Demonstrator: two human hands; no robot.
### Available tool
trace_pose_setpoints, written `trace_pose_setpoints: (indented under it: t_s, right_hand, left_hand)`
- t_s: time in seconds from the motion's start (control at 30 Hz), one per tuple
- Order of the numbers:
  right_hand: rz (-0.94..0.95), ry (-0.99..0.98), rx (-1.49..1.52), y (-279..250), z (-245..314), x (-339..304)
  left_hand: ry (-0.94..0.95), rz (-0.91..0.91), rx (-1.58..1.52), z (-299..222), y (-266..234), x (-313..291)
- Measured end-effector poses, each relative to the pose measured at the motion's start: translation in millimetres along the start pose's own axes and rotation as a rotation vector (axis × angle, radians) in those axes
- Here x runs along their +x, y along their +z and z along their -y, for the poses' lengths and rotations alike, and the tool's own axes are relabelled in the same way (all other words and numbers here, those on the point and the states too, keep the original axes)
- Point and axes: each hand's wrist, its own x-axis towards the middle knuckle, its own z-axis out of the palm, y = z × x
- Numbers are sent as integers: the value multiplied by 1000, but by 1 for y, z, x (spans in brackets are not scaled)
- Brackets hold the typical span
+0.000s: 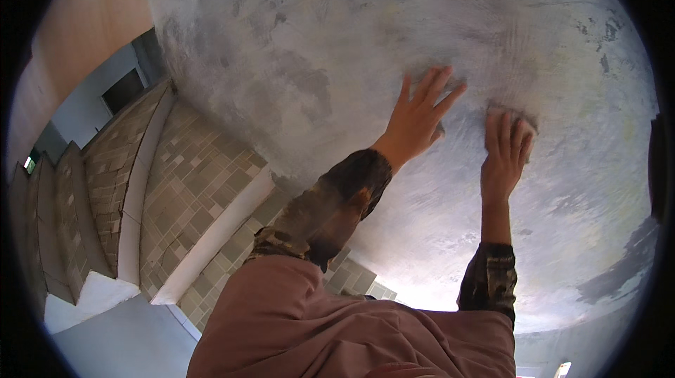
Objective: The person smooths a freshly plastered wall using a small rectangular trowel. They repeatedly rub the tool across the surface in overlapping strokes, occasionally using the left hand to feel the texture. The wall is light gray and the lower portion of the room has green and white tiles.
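Observation:
A grey, patchy plastered wall (316, 33) fills most of the view. My left hand (420, 116) lies against it with fingers spread and holds nothing I can see. To its right, my right hand (504, 142) presses a small flat brownish-grey pad (532, 128) to the wall. The fingers of that hand lie close together over the pad and hide most of it. Whether it is sandpaper or a sponge, I cannot tell. Faint rubbing marks show on the wall above and around the right hand. Both forearms are raised, in dark patterned sleeves.
A staircase (197, 174) with brown-grey tiled steps and pale edges runs along the left. Beyond it are a dark opening (123, 92) and an orange-tinted wall (98, 33). Darker grey patches (622, 265) mark the plaster at the lower right.

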Motion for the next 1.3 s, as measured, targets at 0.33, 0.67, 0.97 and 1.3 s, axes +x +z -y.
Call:
trace_pose_setpoints:
  t_s: [0.33,0.67,0.97,1.3]
  right_hand:
    - [179,-23,-86,5,41,-44]
    - [-81,-72,119,23,71,-21]
    - [-16,73,107,31,77,16]
    - [-177,-44,52,47,39,1]
  left_hand:
    - [21,26,116,38,-10,0]
    - [4,75,68,39,-10,0]
    - [-39,170,107,36,-15,3]
    - [-14,107,148,51,-11,-8]
